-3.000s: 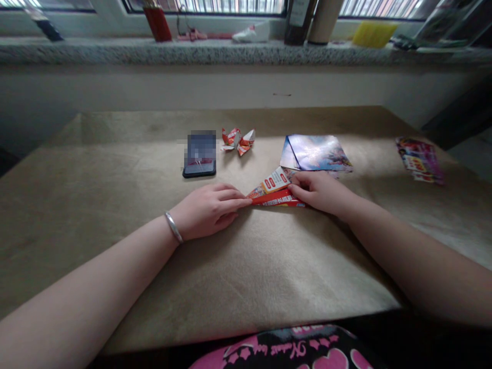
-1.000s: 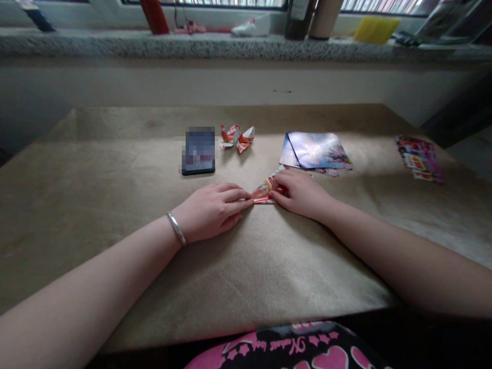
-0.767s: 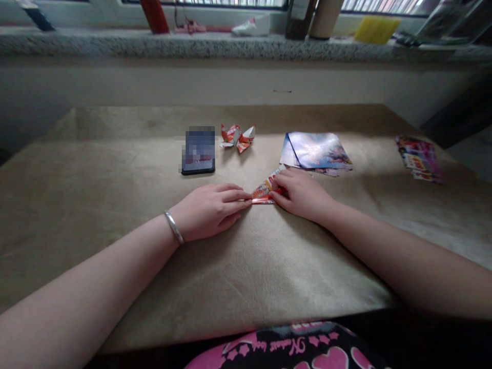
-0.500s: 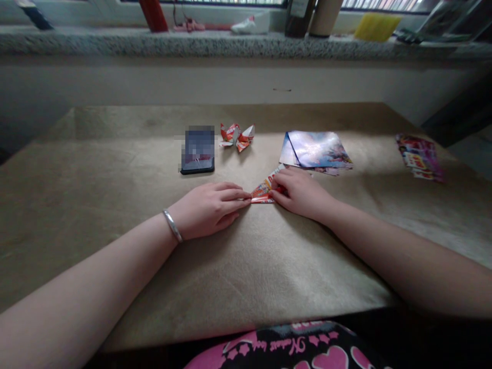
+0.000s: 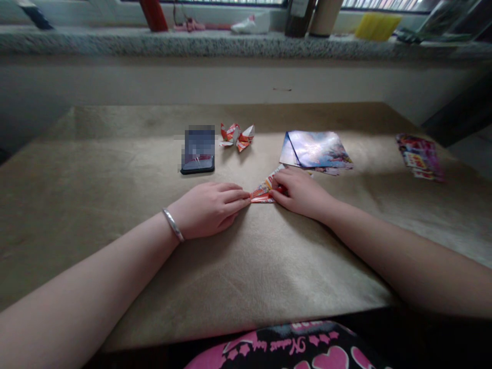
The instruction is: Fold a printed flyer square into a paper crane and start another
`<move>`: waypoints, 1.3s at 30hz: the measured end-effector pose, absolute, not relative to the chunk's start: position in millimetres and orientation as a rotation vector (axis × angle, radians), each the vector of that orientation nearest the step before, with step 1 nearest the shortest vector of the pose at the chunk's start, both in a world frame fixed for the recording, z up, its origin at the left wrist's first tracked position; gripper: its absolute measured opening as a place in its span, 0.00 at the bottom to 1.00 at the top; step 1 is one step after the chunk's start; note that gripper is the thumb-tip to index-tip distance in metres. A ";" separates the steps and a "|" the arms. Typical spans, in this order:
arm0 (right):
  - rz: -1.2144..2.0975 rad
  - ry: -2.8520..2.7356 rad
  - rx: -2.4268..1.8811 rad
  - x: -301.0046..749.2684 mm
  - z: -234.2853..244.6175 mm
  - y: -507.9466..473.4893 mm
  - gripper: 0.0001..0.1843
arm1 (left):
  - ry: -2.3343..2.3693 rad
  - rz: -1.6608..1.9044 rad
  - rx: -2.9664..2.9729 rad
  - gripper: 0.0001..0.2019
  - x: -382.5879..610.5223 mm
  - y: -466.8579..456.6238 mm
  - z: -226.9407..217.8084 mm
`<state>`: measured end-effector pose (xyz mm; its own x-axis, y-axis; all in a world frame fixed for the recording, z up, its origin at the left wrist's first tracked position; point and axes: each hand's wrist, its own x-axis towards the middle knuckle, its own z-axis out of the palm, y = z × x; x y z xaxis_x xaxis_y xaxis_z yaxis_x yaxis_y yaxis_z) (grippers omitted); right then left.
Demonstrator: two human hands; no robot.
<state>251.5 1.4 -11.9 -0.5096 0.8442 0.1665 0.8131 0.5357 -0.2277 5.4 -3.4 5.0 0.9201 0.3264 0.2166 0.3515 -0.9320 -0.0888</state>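
Observation:
A folded piece of printed red, orange and white paper [image 5: 262, 195] lies on the table between my two hands. It narrows to a point at its left end. My left hand [image 5: 211, 209], with a silver bangle at the wrist, has its fingertips together on that pointed end, holding it against the table. My right hand [image 5: 302, 190] has its fingers bent and pinches the wider right part, covering much of it. Behind the hands stands a folded paper figure [image 5: 237, 137] in similar red and white print.
A dark phone [image 5: 199, 151], partly pixelated, lies left of the paper figure. Shiny picture sheets [image 5: 319, 148] are stacked behind my right hand. Several colourful cards [image 5: 420, 158] lie at the far right. A stone windowsill [image 5: 215, 46] with bottles and a yellow block [image 5: 377, 26] runs behind the table.
Almost nothing differs. Both hands stay on the folded paper, with only a very slight shift of the fingers.

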 end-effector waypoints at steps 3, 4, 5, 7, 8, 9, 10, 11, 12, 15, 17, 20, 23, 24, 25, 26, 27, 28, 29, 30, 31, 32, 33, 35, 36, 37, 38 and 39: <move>0.163 -2.513 -1.386 252.0 -12.9 1.7 0.08 | -0.557 -0.263 -2.969 0.17 6.5 -4.3 5.4; 0.163 -2.512 -1.384 252.3 -13.1 1.7 0.08 | -0.569 -0.242 -2.981 0.18 6.4 -4.4 6.2; 0.166 -2.513 -1.381 252.5 -13.2 1.7 0.08 | -0.577 -0.220 -2.995 0.18 6.1 -4.5 7.4; 0.174 -2.512 -1.383 253.0 -13.0 1.5 0.08 | -0.578 -0.189 -3.025 0.20 5.0 -4.6 10.8; 0.176 -2.510 -1.388 253.1 -12.7 1.3 0.08 | -0.574 -0.179 -3.040 0.20 4.3 -4.5 12.8; 0.179 -2.507 -1.393 253.2 -12.4 1.1 0.08 | -0.574 -0.170 -3.054 0.21 3.5 -4.4 14.6; 0.181 -2.505 -1.395 253.3 -12.2 0.9 0.07 | -0.576 -0.159 -3.065 0.21 2.7 -4.3 16.3; 0.185 -2.504 -1.396 253.4 -12.1 0.9 0.07 | -0.582 -0.148 -3.076 0.21 1.9 -4.1 17.6; 0.188 -2.504 -1.395 253.4 -12.2 0.8 0.07 | -0.593 -0.140 -3.086 0.21 1.1 -3.9 18.5; 0.197 -2.503 -1.397 253.7 -12.8 0.9 0.08 | -0.632 -0.153 -3.128 0.21 -1.1 -3.1 19.6; 0.195 -2.501 -1.403 253.9 -13.2 0.8 0.08 | -0.650 -0.179 -3.156 0.20 -2.8 -2.1 19.8; 0.186 -2.504 -1.406 254.3 -13.2 0.5 0.08 | -0.655 -0.161 -3.174 0.19 -5.9 0.5 19.9; 0.193 -2.503 -1.403 254.8 -12.9 0.3 0.09 | -0.676 -0.196 -3.203 0.18 -8.7 4.5 18.1; 0.199 -2.501 -1.400 254.9 -12.8 0.3 0.09 | -0.685 -0.242 -3.221 0.17 -9.2 5.7 16.9; 0.205 -2.499 -1.397 255.1 -12.8 0.4 0.09 | -0.694 -0.291 -3.243 0.16 -9.3 6.5 15.5; 0.209 -2.497 -1.392 255.1 -12.8 0.5 0.09 | -0.698 -0.346 -3.256 0.15 -8.8 6.8 14.0; 0.214 -2.495 -1.386 255.1 -13.0 0.5 0.09 | -0.733 -0.387 -3.247 0.14 -7.7 6.5 12.6; 0.218 -2.491 -1.380 254.8 -13.2 0.6 0.08 | -0.760 -0.418 -3.221 0.13 -6.0 5.5 11.3; 0.223 -2.485 -1.371 254.4 -13.4 0.6 0.08 | -0.781 -0.397 -3.198 0.13 -3.8 4.0 10.1; 0.232 -2.473 -1.362 253.7 -13.7 0.6 0.08 | -0.798 -0.389 -3.166 0.15 -1.2 2.2 9.0; 0.243 -2.457 -1.354 252.9 -14.0 0.4 0.07 | -0.810 -0.400 -3.133 0.17 1.5 0.1 7.9; 0.257 -2.439 -1.346 252.1 -14.2 0.2 0.07 | -0.782 -0.386 -3.123 0.19 4.2 -1.8 6.9; 0.273 -2.422 -1.338 251.3 -14.5 -0.1 0.07 | -0.742 -0.365 -3.119 0.20 6.6 -3.6 5.9; 0.305 -2.393 -1.320 250.3 -15.1 -0.7 0.06 | -0.699 -0.313 -3.099 0.21 10.1 -5.9 4.1; 0.314 -2.382 -1.309 250.3 -15.4 -0.8 0.06 | -0.688 -0.293 -3.086 0.21 11.0 -6.5 3.3; 0.322 -2.374 -1.296 250.5 -15.8 -0.9 0.05 | -0.685 -0.278 -3.073 0.20 11.5 -6.8 2.7; 0.329 -2.366 -1.286 251.0 -16.0 -0.8 0.04 | -0.684 -0.268 -3.063 0.20 11.6 -6.9 2.3; 0.335 -2.360 -1.279 251.7 -16.3 -0.6 0.03 | -0.686 -0.260 -3.056 0.19 11.4 -6.8 2.0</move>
